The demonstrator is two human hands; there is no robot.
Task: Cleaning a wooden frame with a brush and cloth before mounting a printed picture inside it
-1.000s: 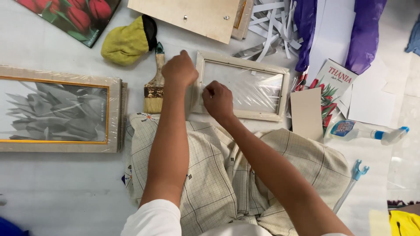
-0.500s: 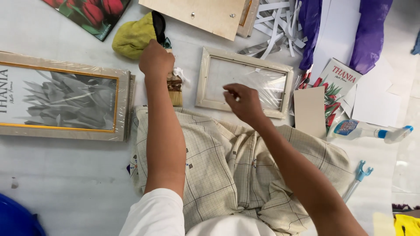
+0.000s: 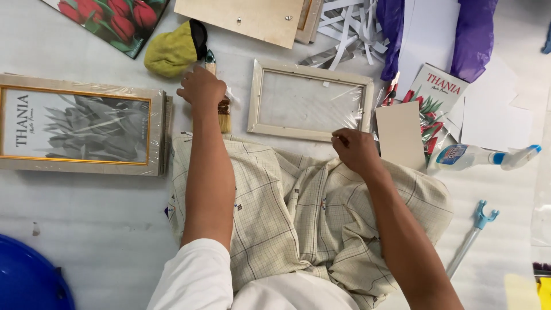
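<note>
Since the earlier frame the right hand (image 3: 354, 150) has slid off the glazing to the lower-right corner of the pale wooden picture frame w/ film-covered glass (image 3: 310, 99), upper centre, fingers curled loosely on its edge. Left hand (image 3: 201, 90), closed, grips a wooden-handled paintbrush (image 3: 222, 112) just left of the frame. Brush handle mostly hidden under the hand; film glare obscures the glass.
</note>
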